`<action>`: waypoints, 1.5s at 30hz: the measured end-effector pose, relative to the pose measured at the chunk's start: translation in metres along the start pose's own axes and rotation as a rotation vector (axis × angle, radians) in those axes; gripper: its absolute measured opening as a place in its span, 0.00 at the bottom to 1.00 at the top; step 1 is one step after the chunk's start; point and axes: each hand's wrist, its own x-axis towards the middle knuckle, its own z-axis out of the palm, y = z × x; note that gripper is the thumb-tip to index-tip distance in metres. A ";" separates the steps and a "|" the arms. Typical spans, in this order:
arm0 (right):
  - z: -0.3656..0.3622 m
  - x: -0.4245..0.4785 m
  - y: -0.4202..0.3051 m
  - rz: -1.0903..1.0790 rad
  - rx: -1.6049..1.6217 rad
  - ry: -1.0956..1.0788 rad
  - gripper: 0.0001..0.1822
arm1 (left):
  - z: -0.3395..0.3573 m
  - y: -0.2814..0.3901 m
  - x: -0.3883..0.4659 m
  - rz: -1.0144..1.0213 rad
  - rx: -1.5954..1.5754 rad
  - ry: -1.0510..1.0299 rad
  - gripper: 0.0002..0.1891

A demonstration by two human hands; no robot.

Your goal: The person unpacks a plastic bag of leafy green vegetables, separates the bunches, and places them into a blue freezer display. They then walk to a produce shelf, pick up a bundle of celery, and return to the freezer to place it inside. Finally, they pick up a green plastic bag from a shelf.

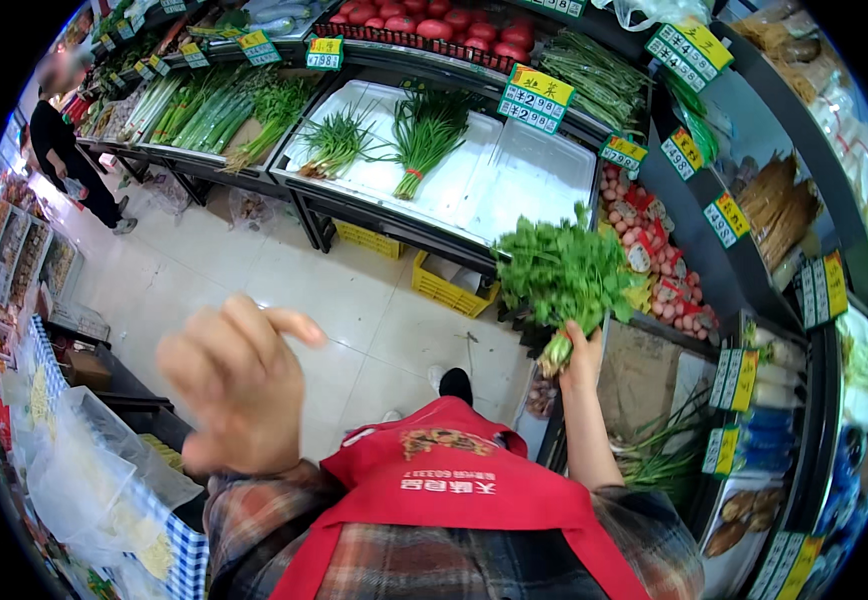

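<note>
My right hand [581,356] grips a bunch of leafy green coriander [565,274] by its stems, near a red band, at the right front corner of the vegetable stand. My left hand [242,382] is raised over the floor, blurred, with its fingers apart and nothing seen in it. On the white trays [531,176] of the stand lie a banded bunch of thin green Chinese chives [425,142] and, left of it, a smaller loose bunch of green stems [335,142] with roots.
Yellow plastic crates [452,289] sit under the stand. Tomatoes [434,28] and long beans [595,79] fill the upper shelf. Netted pinkish bulbs or eggs [655,251] lie at right. A person in dark clothes [66,154] stands at far left. A checked cloth-covered table [192,551] is at lower left.
</note>
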 end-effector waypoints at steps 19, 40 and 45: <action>0.104 0.187 0.183 0.197 -0.938 -0.869 0.11 | -0.079 0.134 -0.613 -1.552 0.889 1.719 0.13; 0.226 -0.436 0.336 -0.445 -1.610 -2.365 0.22 | 0.068 0.362 -0.667 -1.014 1.657 2.180 0.15; 0.206 -0.649 0.387 -0.607 -1.448 -2.716 0.21 | 0.062 0.472 -0.717 -0.682 1.401 2.403 0.19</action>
